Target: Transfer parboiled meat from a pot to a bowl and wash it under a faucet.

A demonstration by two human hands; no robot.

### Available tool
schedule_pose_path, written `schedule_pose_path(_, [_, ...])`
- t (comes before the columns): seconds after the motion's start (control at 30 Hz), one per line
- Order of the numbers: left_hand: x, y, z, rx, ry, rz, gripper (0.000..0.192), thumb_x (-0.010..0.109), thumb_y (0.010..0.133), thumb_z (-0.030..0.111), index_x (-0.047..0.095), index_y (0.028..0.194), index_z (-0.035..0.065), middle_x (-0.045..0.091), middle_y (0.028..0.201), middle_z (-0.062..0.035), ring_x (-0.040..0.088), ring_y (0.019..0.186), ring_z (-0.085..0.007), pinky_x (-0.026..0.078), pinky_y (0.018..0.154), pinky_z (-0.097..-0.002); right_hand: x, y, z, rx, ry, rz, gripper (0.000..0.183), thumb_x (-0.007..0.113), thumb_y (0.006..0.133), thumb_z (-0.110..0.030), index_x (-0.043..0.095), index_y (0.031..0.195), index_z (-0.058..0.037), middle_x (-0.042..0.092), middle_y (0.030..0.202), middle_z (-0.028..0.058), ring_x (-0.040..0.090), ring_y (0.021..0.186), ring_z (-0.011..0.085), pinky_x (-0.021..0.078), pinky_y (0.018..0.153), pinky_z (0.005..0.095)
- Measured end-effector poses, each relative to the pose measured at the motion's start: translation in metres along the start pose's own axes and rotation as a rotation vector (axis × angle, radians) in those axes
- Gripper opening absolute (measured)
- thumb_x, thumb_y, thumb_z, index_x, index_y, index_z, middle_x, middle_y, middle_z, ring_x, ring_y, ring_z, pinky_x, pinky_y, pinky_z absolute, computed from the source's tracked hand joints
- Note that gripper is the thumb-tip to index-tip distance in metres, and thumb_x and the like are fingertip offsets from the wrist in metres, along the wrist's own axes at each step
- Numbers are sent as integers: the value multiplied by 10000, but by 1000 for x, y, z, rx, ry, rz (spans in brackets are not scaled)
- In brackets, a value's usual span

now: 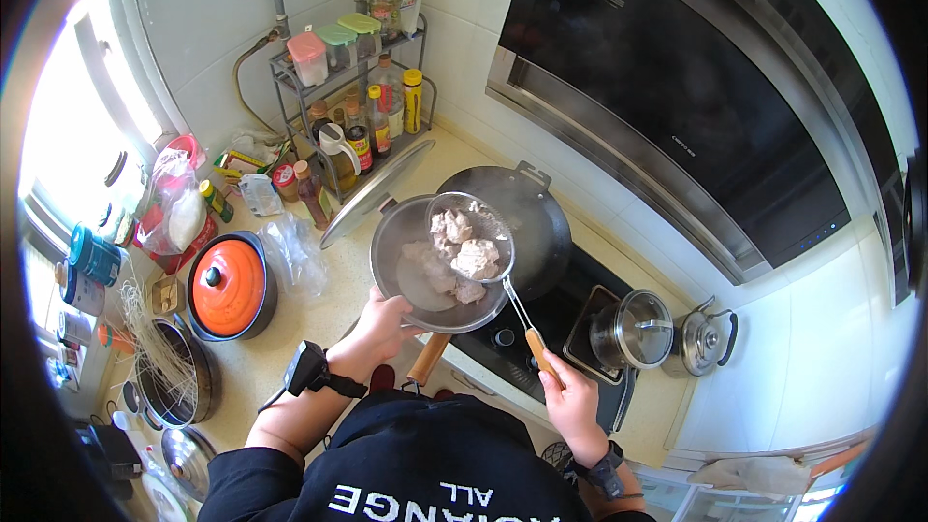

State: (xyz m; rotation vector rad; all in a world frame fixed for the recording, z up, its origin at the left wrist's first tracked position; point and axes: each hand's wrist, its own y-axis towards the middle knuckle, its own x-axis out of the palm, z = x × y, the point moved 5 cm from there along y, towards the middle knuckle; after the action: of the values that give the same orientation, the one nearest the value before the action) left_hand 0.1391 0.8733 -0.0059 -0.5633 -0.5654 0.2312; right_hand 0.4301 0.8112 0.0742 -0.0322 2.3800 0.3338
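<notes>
My left hand (378, 325) grips the near left rim of a metal bowl (386, 261), which overlaps part of a black wok (544, 232). Pale, cooked-looking chunks of meat (429, 268) lie in the bowl. In my right hand (571, 393) is the wooden handle of a wire mesh skimmer (510, 246). Its basket hangs over the bowl's right side and carries more meat chunks (475, 258). Steam hazes the wok, and its contents are unclear. A wooden handle (429, 358) pokes out beneath the bowl towards me.
A glass lid (377, 192) leans left of the wok, near a rack (304, 90) of bottles and jars. An orange-lidded pot (228, 290) stands left on the counter. Right of the wok are a lidded glass-topped pot (631, 330) and a kettle (699, 341). The range hood (674, 109) overhangs the back.
</notes>
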Motion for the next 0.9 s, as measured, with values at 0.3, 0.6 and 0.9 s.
schedule_pose_path(0.3, [3,-3,0,-14,-33,-8,501,412,781,-53,357,1258,91,501,1175,-162,590,1005,-360,538,784,-538,2,-2,-8,-363,-343,136,392,657,768,-2,633,1145,-110,656,859,85,627,635,261,518,571,337])
schedule_pose_path(0.6, [-15,-11,-4,-48,-13,24,557,384,774,-73,351,1306,87,510,1205,-185,583,1035,-387,539,790,-544,-4,-1,31,116,163,1,323,619,843,-21,620,1165,-49,692,867,105,619,588,131,500,546,280])
schedule_pose_path(0.9, [-52,-42,-8,-9,-134,-23,556,398,759,-68,364,1289,97,502,1186,-164,603,980,-352,559,730,-509,-2,61,105,512,510,72,397,614,890,-105,526,1255,23,676,829,100,498,462,74,424,417,230])
